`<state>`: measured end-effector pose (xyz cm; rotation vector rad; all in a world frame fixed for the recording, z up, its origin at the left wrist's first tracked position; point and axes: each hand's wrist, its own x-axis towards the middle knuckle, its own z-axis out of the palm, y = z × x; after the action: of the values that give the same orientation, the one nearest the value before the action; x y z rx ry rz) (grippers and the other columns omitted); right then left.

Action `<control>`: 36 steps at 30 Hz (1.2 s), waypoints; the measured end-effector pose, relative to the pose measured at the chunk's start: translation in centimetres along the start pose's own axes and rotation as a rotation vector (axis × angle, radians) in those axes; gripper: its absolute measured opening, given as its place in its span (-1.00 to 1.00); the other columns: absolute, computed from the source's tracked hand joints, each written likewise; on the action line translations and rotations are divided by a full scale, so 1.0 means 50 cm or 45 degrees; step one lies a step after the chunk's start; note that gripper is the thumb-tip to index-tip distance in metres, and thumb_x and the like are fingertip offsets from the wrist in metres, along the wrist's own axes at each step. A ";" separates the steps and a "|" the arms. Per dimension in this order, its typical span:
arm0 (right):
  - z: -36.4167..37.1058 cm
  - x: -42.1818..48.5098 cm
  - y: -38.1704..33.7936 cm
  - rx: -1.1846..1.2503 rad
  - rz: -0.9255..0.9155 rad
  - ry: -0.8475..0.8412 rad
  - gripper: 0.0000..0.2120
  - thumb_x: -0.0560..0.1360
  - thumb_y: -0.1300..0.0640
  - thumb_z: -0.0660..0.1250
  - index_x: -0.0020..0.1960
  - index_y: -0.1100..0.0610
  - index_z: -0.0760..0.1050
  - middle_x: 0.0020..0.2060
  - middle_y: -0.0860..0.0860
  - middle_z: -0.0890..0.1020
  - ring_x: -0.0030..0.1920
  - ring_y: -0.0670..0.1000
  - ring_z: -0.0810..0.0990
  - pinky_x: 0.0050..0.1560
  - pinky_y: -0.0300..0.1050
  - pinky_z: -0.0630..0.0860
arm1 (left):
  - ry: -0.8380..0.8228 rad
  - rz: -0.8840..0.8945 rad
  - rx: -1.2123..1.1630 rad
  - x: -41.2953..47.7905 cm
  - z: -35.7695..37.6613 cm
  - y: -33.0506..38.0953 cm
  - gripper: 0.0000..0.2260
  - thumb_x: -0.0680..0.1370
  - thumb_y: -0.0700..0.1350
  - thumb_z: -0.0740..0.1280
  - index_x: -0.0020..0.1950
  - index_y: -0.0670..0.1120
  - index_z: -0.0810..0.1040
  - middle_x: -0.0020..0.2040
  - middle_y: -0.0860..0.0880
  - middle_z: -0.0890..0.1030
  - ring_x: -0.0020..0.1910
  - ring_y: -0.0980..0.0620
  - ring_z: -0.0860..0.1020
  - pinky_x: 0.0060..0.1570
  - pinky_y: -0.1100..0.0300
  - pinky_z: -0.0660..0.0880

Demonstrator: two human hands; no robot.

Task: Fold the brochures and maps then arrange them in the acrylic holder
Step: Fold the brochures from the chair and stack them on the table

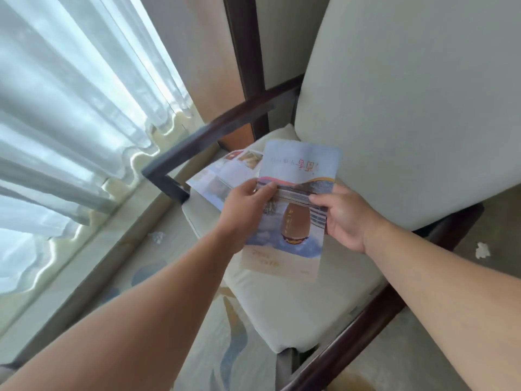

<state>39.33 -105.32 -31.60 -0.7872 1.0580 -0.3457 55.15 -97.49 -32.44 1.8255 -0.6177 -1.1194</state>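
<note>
Forearms [146, 320] stretch over the chair cushion [282, 309]; left hand [248, 206] and right hand [345, 217] both pinch the brochure [300, 167] along its fold; creasing mid-air may skew it, or spill sheets beneath them.

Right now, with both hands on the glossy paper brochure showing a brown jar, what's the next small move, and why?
Probably fold the far half down and press the crease. The left hand and right hand pinch the glossy blue-and-white paper brochure along its midline, where it bends; the sheet is open, not folded shut.
</note>
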 end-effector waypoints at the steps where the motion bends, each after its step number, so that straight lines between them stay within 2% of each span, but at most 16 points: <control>1: 0.024 -0.010 -0.008 -0.042 -0.012 -0.003 -0.68 0.59 0.39 0.14 0.30 0.25 0.46 0.19 0.26 0.60 0.08 0.21 0.61 0.20 0.19 0.50 | 0.015 0.007 -0.034 -0.017 -0.021 0.012 -0.89 0.55 -0.07 0.35 -0.09 0.01 0.68 -0.16 0.02 0.72 -0.14 0.03 0.68 -0.08 0.07 0.60; 3: 0.070 -0.030 -0.022 -0.115 -0.029 -0.031 -0.70 0.59 0.37 0.16 0.28 0.25 0.48 0.17 0.25 0.62 0.13 0.24 0.62 0.22 0.19 0.51 | 0.025 0.015 -0.080 -0.046 -0.065 0.031 -0.90 0.56 -0.15 0.35 -0.03 -0.03 0.67 -0.10 -0.02 0.73 -0.09 -0.03 0.69 0.00 0.00 0.62; 8: 0.172 -0.090 -0.066 -0.165 -0.087 -0.147 -0.68 0.52 0.34 0.19 0.24 0.33 0.51 0.17 0.33 0.58 0.03 0.21 0.59 0.22 0.19 0.46 | -0.086 0.011 -0.255 -0.116 -0.175 0.072 -0.69 0.59 -0.05 0.34 0.29 -0.14 0.51 0.14 -0.17 0.66 0.11 -0.18 0.63 0.17 -0.13 0.54; 11: 0.224 -0.128 -0.097 -0.107 -0.040 -0.348 -0.53 0.46 0.27 0.12 0.33 0.39 0.43 0.22 0.35 0.55 0.11 0.23 0.54 0.30 0.16 0.40 | -0.185 0.053 -0.296 -0.162 -0.225 0.089 -0.63 0.59 0.01 0.32 0.35 -0.12 0.48 0.21 -0.18 0.62 0.16 -0.20 0.61 0.08 -0.07 0.58; 14: 0.274 -0.159 -0.121 0.024 -0.029 -0.535 -0.43 0.41 0.24 0.07 0.41 0.38 0.33 0.31 0.40 0.44 0.17 0.28 0.49 0.34 0.20 0.37 | -0.243 0.122 -0.349 -0.198 -0.260 0.105 -0.53 0.56 0.02 0.37 0.39 -0.18 0.43 0.27 -0.22 0.57 0.23 -0.24 0.56 0.28 -0.19 0.45; 16: 0.305 -0.176 -0.130 0.060 -0.034 -0.648 -0.43 0.39 0.24 0.05 0.38 0.34 0.38 0.31 0.37 0.47 0.19 0.29 0.51 0.35 0.22 0.38 | -0.275 0.168 -0.378 -0.220 -0.279 0.119 -0.55 0.55 0.02 0.33 0.36 -0.18 0.46 0.25 -0.21 0.58 0.22 -0.23 0.56 0.26 -0.16 0.46; 19: 0.338 -0.195 -0.140 0.043 -0.032 -0.784 -0.51 0.40 0.25 0.05 0.28 0.30 0.46 0.16 0.29 0.59 0.10 0.24 0.59 0.16 0.12 0.56 | -0.258 0.113 -0.525 -0.246 -0.308 0.131 -0.63 0.57 0.00 0.33 0.31 -0.15 0.50 0.17 -0.17 0.62 0.14 -0.17 0.60 0.17 -0.09 0.53; 21: 0.354 -0.200 -0.147 -0.023 -0.047 -0.737 -0.60 0.39 0.26 0.09 0.16 0.30 0.50 0.02 0.24 0.63 -0.03 0.19 0.63 -0.02 0.01 0.62 | -0.177 0.058 -0.605 -0.254 -0.323 0.134 -0.71 0.57 -0.06 0.36 0.25 -0.14 0.56 0.10 -0.17 0.66 0.05 -0.18 0.64 0.11 -0.08 0.57; 22: 0.363 -0.199 -0.148 -0.090 -0.075 -0.652 -0.63 0.36 0.26 0.14 0.12 0.29 0.51 -0.02 0.22 0.62 -0.05 0.18 0.62 -0.04 0.00 0.61 | -0.121 0.042 -0.615 -0.256 -0.329 0.135 -0.75 0.56 -0.09 0.37 0.20 -0.15 0.59 0.05 -0.16 0.68 0.00 -0.17 0.66 0.05 -0.06 0.60; 24: 0.381 -0.193 -0.146 -0.344 -0.214 -0.367 -0.68 0.31 0.28 0.22 0.06 0.25 0.49 -0.04 0.23 0.58 -0.05 0.22 0.59 0.05 0.11 0.56 | 0.003 0.029 -0.638 -0.262 -0.338 0.139 -0.84 0.55 -0.18 0.37 0.12 -0.15 0.61 -0.05 -0.14 0.70 -0.10 -0.15 0.68 -0.03 -0.05 0.62; 26: 0.395 -0.191 -0.141 -0.618 -0.370 -0.098 -0.76 0.38 0.28 0.29 0.05 0.25 0.46 0.00 0.23 0.62 0.03 0.25 0.62 0.14 0.21 0.53 | 0.071 0.032 -0.686 -0.269 -0.348 0.143 -0.90 0.57 -0.23 0.34 0.07 -0.13 0.59 -0.10 -0.12 0.70 -0.14 -0.12 0.68 -0.02 -0.07 0.62; 27: 0.397 -0.191 -0.139 -0.666 -0.389 -0.037 -0.76 0.42 0.24 0.32 0.09 0.18 0.46 0.02 0.18 0.63 0.06 0.21 0.63 0.14 0.20 0.54 | 0.071 0.036 -0.709 -0.273 -0.354 0.147 -0.90 0.58 -0.23 0.33 0.06 -0.12 0.58 -0.11 -0.12 0.70 -0.14 -0.12 0.68 0.00 -0.09 0.62; 29: 0.397 -0.197 -0.134 -0.598 -0.279 -0.103 -0.72 0.47 0.15 0.36 0.17 0.05 0.46 0.05 0.10 0.66 0.06 0.12 0.65 0.15 0.15 0.56 | 0.022 0.054 -0.753 -0.286 -0.368 0.154 -0.90 0.59 -0.23 0.30 0.07 -0.11 0.57 -0.09 -0.13 0.70 -0.13 -0.12 0.67 0.01 -0.11 0.61; 30: 0.398 -0.201 -0.131 -0.556 -0.188 -0.187 -0.72 0.50 0.11 0.35 0.21 0.04 0.49 0.06 0.10 0.67 0.04 0.11 0.66 0.16 0.13 0.56 | -0.011 0.062 -0.772 -0.293 -0.375 0.157 -0.89 0.60 -0.22 0.29 0.08 -0.12 0.58 -0.07 -0.14 0.69 -0.11 -0.13 0.67 0.00 -0.10 0.61; 33: 0.411 -0.219 -0.117 -0.428 -0.019 -0.388 -0.72 0.58 0.14 0.26 0.25 0.18 0.54 0.11 0.19 0.67 0.14 0.21 0.63 0.24 0.16 0.51 | -0.071 0.070 -0.814 -0.316 -0.393 0.162 -0.86 0.60 -0.23 0.28 0.11 -0.13 0.58 -0.05 -0.16 0.69 -0.11 -0.13 0.67 -0.04 -0.07 0.62; 36: 0.441 -0.233 -0.110 -0.347 -0.057 -0.413 -0.75 0.60 0.27 0.21 0.24 0.26 0.53 0.13 0.23 0.65 0.15 0.24 0.62 0.21 0.12 0.54 | -0.012 0.071 -0.772 -0.331 -0.410 0.157 -0.87 0.59 -0.24 0.29 0.08 -0.13 0.59 -0.07 -0.15 0.69 -0.13 -0.11 0.67 -0.04 -0.05 0.62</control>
<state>53.77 -93.04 -14.46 -1.0729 0.7901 -0.1052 65.71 -80.01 -14.03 1.2736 -0.2840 -1.1258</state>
